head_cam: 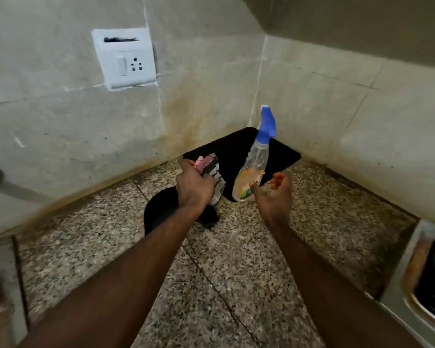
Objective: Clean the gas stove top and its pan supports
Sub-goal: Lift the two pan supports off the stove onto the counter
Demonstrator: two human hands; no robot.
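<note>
My left hand (195,185) is closed on a bunched cloth (212,169) with pink, black and white checks, held just above the counter. A clear spray bottle (253,169) with a blue trigger head stands tilted at the front edge of a black mat (230,146) in the wall corner. Beside the bottle's base is my right hand (274,194), thumb touching the bottle and fingers loosely curled apart, not wrapped around it. The steel edge of the gas stove (419,267), rusty along its rim, shows at the lower right; its burners and pan supports are out of view.
A speckled granite counter (236,259) runs below both arms. A dark rounded object (161,209) lies under my left forearm. Tiled walls meet in the corner behind the mat, with a white switch socket (126,59) on the left wall.
</note>
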